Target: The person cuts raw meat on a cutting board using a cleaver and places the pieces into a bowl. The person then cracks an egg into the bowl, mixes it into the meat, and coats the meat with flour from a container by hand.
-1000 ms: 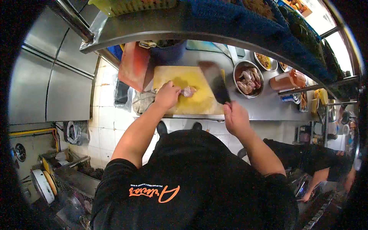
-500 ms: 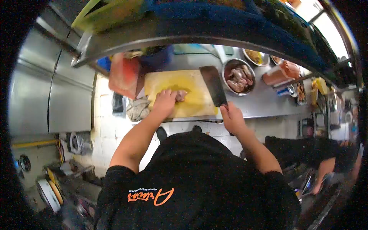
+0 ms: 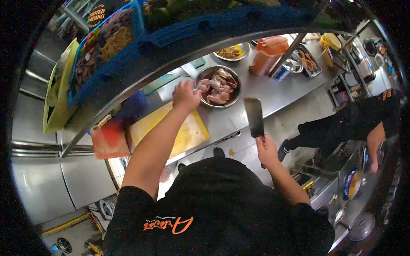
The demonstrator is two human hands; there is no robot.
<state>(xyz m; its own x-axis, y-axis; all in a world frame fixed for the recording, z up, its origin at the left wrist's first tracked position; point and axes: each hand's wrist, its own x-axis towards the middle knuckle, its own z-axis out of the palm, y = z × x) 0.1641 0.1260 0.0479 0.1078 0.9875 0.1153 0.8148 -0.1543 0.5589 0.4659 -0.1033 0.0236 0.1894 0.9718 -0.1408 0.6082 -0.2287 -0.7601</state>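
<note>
My left hand (image 3: 186, 98) is over the left rim of a steel bowl (image 3: 237, 96), its fingers curled. A pale bit shows at the fingertips, but I cannot make out what they hold. Inside the bowl lie several pieces of raw meat (image 3: 221, 85). My right hand (image 3: 267, 150) grips a cleaver (image 3: 255, 115) by its handle, with the broad dark blade pointing up and away, beyond the counter's front edge. Partly hidden under my left forearm is a yellow-stained cutting board (image 3: 195, 131); no meat shows on its visible part.
A metal shelf (image 3: 183, 53) with blue crates hangs over the counter (image 3: 273, 94). A plate of chopped food (image 3: 230, 52), an orange-brown container (image 3: 268, 55) and a tray (image 3: 308, 62) stand further right. A red-and-white container (image 3: 110, 141) sits left. Another person (image 3: 341, 123) works at right.
My left hand has gone from the meat piece on the board to the bowl's rim. The cleaver has moved off the board, still in my right hand. The view has turned to the right.
</note>
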